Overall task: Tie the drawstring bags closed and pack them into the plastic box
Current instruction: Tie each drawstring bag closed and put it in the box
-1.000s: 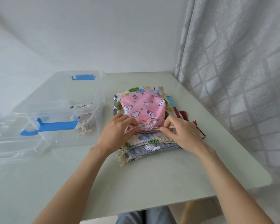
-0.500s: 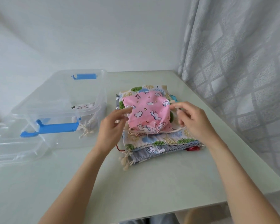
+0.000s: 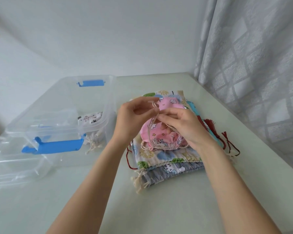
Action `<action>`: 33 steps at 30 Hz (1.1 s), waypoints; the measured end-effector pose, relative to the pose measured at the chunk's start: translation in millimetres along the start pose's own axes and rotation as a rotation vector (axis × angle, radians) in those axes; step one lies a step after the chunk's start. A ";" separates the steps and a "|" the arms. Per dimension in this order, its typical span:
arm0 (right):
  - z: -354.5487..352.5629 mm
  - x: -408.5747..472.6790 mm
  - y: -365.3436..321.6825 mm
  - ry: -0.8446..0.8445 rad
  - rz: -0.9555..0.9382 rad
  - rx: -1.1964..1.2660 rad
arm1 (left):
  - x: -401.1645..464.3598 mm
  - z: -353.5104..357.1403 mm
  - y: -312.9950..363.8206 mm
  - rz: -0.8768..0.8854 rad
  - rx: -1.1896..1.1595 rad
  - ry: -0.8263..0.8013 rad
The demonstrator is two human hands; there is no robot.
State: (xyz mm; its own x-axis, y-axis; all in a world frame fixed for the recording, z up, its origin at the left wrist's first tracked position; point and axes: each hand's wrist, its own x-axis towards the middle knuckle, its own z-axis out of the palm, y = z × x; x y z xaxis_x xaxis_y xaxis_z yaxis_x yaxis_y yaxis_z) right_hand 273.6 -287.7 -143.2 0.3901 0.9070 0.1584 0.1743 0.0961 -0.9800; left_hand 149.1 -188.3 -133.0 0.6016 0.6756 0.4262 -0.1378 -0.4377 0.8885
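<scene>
A pink unicorn-print drawstring bag [image 3: 157, 135] lies on top of a stack of flat bags [image 3: 167, 159] in the middle of the table, its mouth gathered. My left hand [image 3: 134, 117] and my right hand [image 3: 181, 125] meet above the pink bag. Both pinch its cream drawstring [image 3: 150, 127], which rises from the bag's mouth to my fingers. The clear plastic box [image 3: 98, 125] with blue latches stands to the left. A white printed bag [image 3: 90, 119] lies inside it.
The box's clear lid [image 3: 12, 166] lies flat at the left front. A grey patterned curtain [image 3: 254, 65] hangs along the table's right edge. Red tasselled cords [image 3: 227, 142] trail from the stack toward the right.
Both hands rose from the bag's mouth and came together above the pink bag with the cord lifted between them. The bag's mouth has drawn tighter.
</scene>
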 end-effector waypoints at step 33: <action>-7.2 -5.8 11.0 0.104 0.009 0.092 | -21.9 9.8 -16.6 -0.048 -0.059 -0.060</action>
State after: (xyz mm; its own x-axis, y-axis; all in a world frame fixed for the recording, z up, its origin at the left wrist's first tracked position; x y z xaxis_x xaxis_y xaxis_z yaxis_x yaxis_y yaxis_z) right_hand 279.9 -294.8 -154.0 0.4838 0.8610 0.1569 0.0887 0.1302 -0.9875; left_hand 146.0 -201.7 -158.7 0.6543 0.6577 0.3734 -0.1527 -0.3686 0.9169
